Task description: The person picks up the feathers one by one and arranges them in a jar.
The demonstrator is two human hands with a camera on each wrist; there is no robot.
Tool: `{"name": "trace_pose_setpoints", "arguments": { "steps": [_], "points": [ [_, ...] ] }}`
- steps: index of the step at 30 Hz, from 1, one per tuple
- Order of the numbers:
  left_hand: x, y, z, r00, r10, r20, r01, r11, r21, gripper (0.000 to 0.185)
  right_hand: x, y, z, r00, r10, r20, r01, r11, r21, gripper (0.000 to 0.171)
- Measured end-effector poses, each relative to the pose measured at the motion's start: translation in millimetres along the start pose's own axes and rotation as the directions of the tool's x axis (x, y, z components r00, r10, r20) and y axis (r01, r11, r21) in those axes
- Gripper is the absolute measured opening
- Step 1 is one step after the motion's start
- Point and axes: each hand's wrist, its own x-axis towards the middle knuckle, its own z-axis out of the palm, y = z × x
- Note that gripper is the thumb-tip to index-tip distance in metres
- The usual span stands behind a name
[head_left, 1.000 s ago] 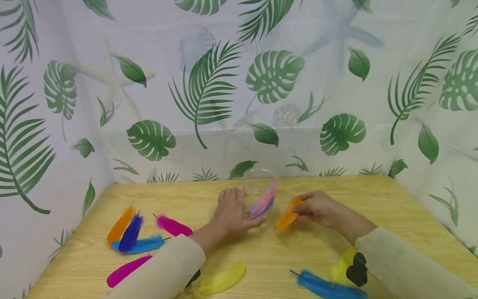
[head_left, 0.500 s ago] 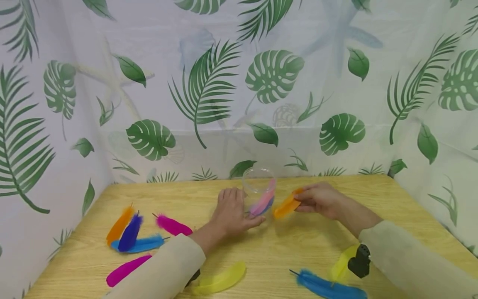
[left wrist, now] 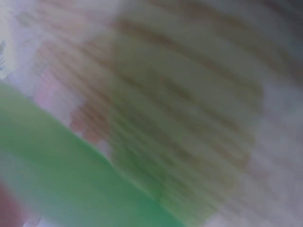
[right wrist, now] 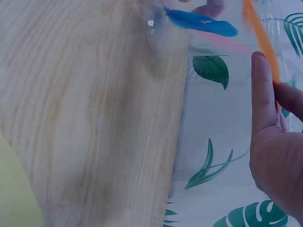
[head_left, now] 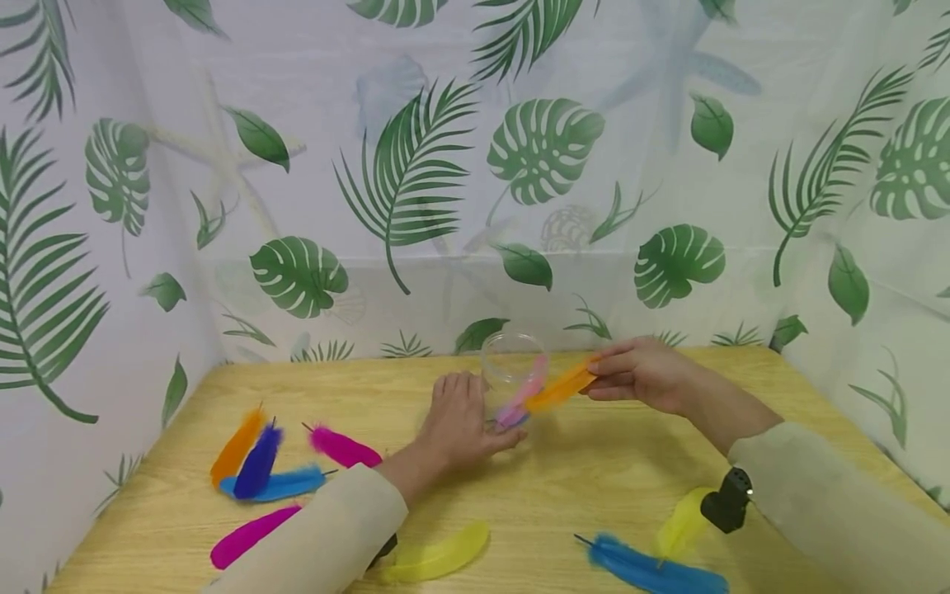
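Observation:
A clear plastic jar (head_left: 512,367) stands mid-table with a pink and a blue feather inside. My left hand (head_left: 460,421) rests against its left side near the base, thumb along the front. My right hand (head_left: 638,375) pinches an orange feather (head_left: 560,388) by one end, lifted off the table, its free tip pointing at the jar's right side. In the right wrist view the orange feather (right wrist: 260,40) runs up from my fingers (right wrist: 262,94) beside the blue feather (right wrist: 201,21) in the jar. The left wrist view is a blur.
Loose feathers lie on the wooden table (head_left: 594,478): orange (head_left: 237,445), purple (head_left: 258,464), blue (head_left: 282,487) and two magenta (head_left: 345,450) at the left, yellow (head_left: 438,561) at the front, blue (head_left: 653,569) and yellow (head_left: 679,528) at the front right. Leaf-print curtains enclose three sides.
My right hand has lifted the orange feather from the table and carried it up and left toward the jar. The left hand has stayed at the jar.

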Motion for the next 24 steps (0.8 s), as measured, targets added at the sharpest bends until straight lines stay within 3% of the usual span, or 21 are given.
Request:
{"name": "trace_pose_setpoints", "arguments": {
  "steps": [9, 15, 22, 24],
  "points": [
    [2.0, -1.1, -2.3, 1.000, -0.010, 0.009, 0.010, 1.000, -0.014, 0.081, -4, -20, 1, 1.000, -0.022, -0.001, 0.022, 0.999, -0.034, 0.013],
    [1.5, -2.3, -1.5, 1.000, 0.002, -0.015, -0.002, 1.000, -0.008, 0.080, -6, -37, 2, 0.996, -0.071, -0.057, 0.069, 0.997, -0.027, 0.012],
    [1.4, -2.5, 1.1, 1.000, -0.001, -0.015, 0.001, 1.000, 0.001, 0.081, -8, -57, 12, 0.988, -0.095, -0.122, 0.082, 0.991, -0.108, 0.048],
    [1.2, -2.1, 1.5, 1.000, -0.005, -0.014, 0.005, 1.000, -0.003, 0.081, -7, -61, 15, 0.987, -0.090, -0.133, 0.074, 0.989, -0.126, 0.051]
  ]
}}
